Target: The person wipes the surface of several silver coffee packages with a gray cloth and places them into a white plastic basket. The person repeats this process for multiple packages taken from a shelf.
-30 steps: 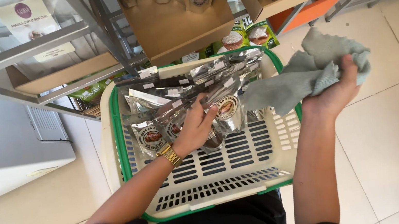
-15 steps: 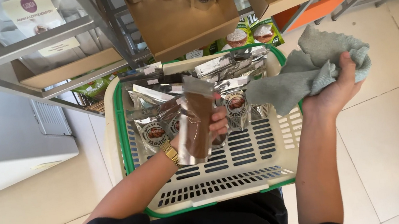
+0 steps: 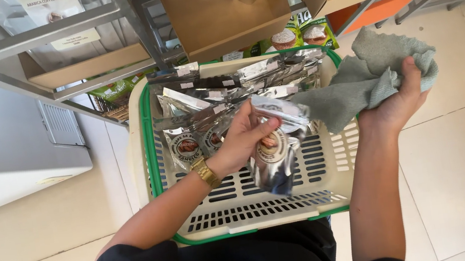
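Two bare hands work over a cream basket (image 3: 244,216) with a green rim, seen from above. The left hand (image 3: 243,141), a gold watch (image 3: 206,172) on its wrist, pinches the top edge of a silver foil pouch (image 3: 275,155) between thumb and curled fingers, so the pouch hangs above the slotted basket floor, near its middle. The pouch bears a round red and brown label. The right hand (image 3: 398,104) is closed around a grey-green cloth (image 3: 367,78), bunched in the fist just past the basket's right edge, with one loose corner draping over the rim towards the pouch. More silver pouches (image 3: 222,98) lie heaped along the basket's far edge. Beyond them stand metal shelves (image 3: 126,18) holding cardboard boxes (image 3: 223,20).
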